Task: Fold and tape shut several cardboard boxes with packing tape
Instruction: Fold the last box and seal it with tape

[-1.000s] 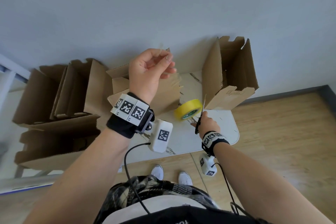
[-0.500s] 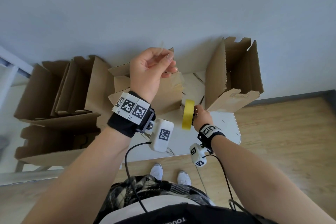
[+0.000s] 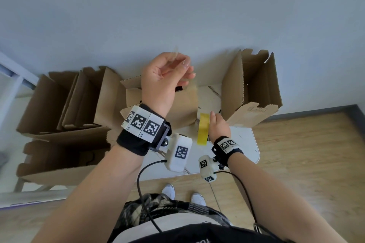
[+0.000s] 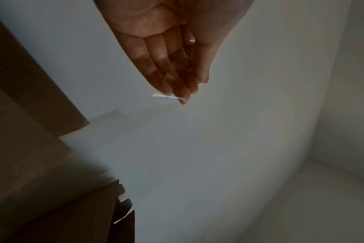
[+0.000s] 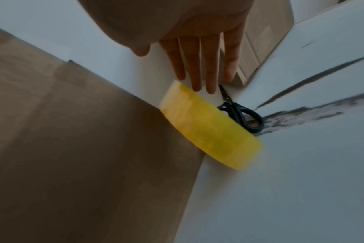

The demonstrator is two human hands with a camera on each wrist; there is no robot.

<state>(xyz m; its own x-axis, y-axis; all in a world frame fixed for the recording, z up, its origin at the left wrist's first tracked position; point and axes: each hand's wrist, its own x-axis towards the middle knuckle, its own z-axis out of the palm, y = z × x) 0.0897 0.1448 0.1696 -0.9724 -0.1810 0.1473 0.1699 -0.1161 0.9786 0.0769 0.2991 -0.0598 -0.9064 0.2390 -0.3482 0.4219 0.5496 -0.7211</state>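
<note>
Head view: left hand [image 3: 166, 77] raised, pinching a clear tape strip [image 3: 175, 53]; open boxes [image 3: 254, 87] stand unsealed on the white table [image 3: 246, 144], most taping left. Left wrist view: strip stuck across fingertips [image 4: 183, 97], free air around. Right wrist view: right hand [image 5: 199, 65], fingers straight, at the yellow tape roll [image 5: 208, 129] standing on edge beside scissors [image 5: 239, 113], tight between boxes.

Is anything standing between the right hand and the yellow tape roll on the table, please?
Nothing visible does. The right hand is open with its fingers straight, fingertips right at the upper edge of the tape roll. The scissors lie behind the roll, off to the side.
</note>
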